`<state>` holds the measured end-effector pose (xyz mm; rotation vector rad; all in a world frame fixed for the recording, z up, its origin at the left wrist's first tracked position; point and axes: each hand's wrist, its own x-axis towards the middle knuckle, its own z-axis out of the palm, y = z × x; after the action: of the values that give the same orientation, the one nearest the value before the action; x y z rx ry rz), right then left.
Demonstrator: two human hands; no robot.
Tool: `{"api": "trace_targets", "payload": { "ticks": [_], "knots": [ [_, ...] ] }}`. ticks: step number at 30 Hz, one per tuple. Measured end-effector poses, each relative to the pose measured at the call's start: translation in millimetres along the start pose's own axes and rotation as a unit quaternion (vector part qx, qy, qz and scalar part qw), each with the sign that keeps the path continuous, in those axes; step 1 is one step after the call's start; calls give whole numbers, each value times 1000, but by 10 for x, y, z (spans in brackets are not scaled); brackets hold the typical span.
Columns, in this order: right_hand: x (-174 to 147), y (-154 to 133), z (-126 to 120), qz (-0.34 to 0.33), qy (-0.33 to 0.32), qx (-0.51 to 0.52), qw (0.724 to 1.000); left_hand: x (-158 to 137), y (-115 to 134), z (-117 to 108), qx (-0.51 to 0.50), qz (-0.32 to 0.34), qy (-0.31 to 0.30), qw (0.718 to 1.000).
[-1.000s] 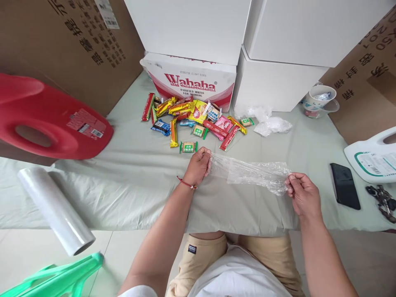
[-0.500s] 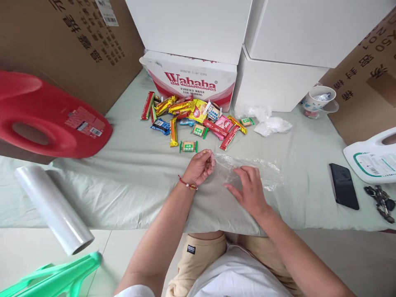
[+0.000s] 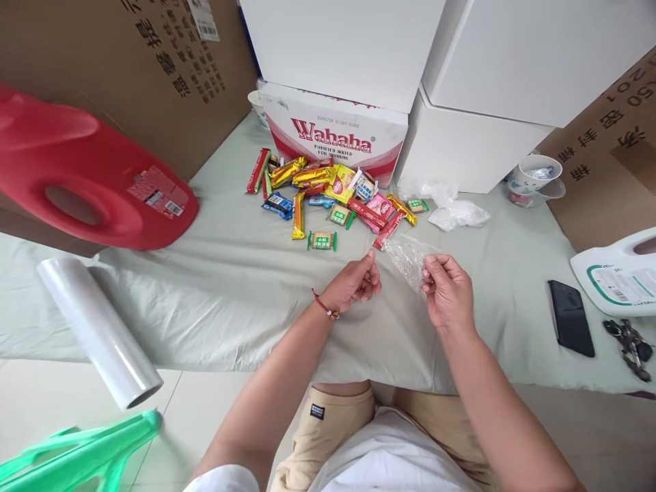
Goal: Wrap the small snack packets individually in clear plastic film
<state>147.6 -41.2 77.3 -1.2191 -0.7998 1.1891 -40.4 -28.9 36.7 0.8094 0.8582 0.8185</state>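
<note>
A clear plastic bag (image 3: 406, 261) hangs crumpled from my right hand (image 3: 449, 290), which pinches its right end between thumb and fingers. My left hand (image 3: 354, 281), with a red string bracelet on the wrist, is close to the bag's left end. Its fingers are curled in and the thumb points forward; whether a bit of film is between them I cannot make out. Just beyond both hands lies a pile of wrapped snacks. A green-ended biscuit pack (image 3: 322, 240) lies nearest my left hand, and a red wrapped bar (image 3: 389, 229) lies beside the bag's far edge.
Behind the snacks stands a Wahaha carton (image 3: 333, 130) with white boxes (image 3: 348, 48) above. A red jug (image 3: 107, 178) and a plastic film roll (image 3: 100, 331) are at left. Crumpled plastic (image 3: 458, 215), a paper cup (image 3: 536, 171), phone (image 3: 570, 318), keys (image 3: 629, 347) and white jug (image 3: 618, 273) are at right.
My right hand has gone from open fingers over the bag to pinching its right end. The bag is now bunched and slanted. My left hand has shifted right; the view has shifted slightly.
</note>
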Motion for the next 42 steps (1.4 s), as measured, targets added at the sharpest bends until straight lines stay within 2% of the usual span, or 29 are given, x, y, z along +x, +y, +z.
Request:
{"api": "trace_targets", "payload": {
  "ticks": [2, 6, 8, 11, 14, 17, 20, 23, 25, 26, 28, 31, 33, 35, 37, 39, 40, 42],
  "knots": [
    [-44, 12, 29, -17, 10, 10, 1000, -20, -14, 38, 44, 3, -30, 999],
    [-161, 137, 122, -19, 1, 9, 1000, -14, -80, 123, 93, 55, -37, 994],
    [-198, 173, 144, -2, -9, 11, 1000, 8, -122, 145, 74, 68, -26, 995],
    [-183, 118, 89, 26, -16, 13, 999, 5, -138, 128, -21, 71, 16, 997],
    [-97, -41, -81, 49, -26, 4, 998, -95, -69, 76, -119, 39, 12, 992],
    [1, -215, -305, 69, -35, -8, 997, -277, 55, 12, -149, 12, -26, 988],
    [83, -330, -499, 90, -44, -28, 995, -452, 201, -81, -126, -28, -67, 989],
    [150, -345, -599, 98, -48, -83, 990, -508, 344, -232, -56, -69, -100, 991],
    [177, -305, -593, 80, -43, -115, 989, -456, 420, -348, -10, -76, -64, 995],
    [183, -276, -567, 71, -42, -120, 989, -415, 446, -397, 9, -71, -20, 997],
    [177, -211, -482, 69, -42, -104, 991, -344, 466, -453, 38, -44, 113, 992],
    [140, -112, -323, 76, -27, -59, 995, -389, 386, -388, 41, 33, 300, 952],
    [118, -47, -240, 71, -9, -33, 997, -549, 247, -260, 21, 62, 366, 928],
    [112, 19, -194, 63, 5, -17, 998, -759, 55, -106, 21, 41, 387, 921],
    [120, 80, -183, 59, 11, -8, 998, -930, -147, 38, 37, -46, 313, 948],
    [134, 130, -198, 62, 13, -1, 998, -992, -311, 148, 52, -127, 258, 956],
    [144, 148, -213, 66, 13, 1, 998, -975, -366, 187, 62, -145, 249, 955],
    [174, 170, -256, 76, 11, 3, 997, -868, -413, 228, 90, -130, 261, 952]
  ]
}}
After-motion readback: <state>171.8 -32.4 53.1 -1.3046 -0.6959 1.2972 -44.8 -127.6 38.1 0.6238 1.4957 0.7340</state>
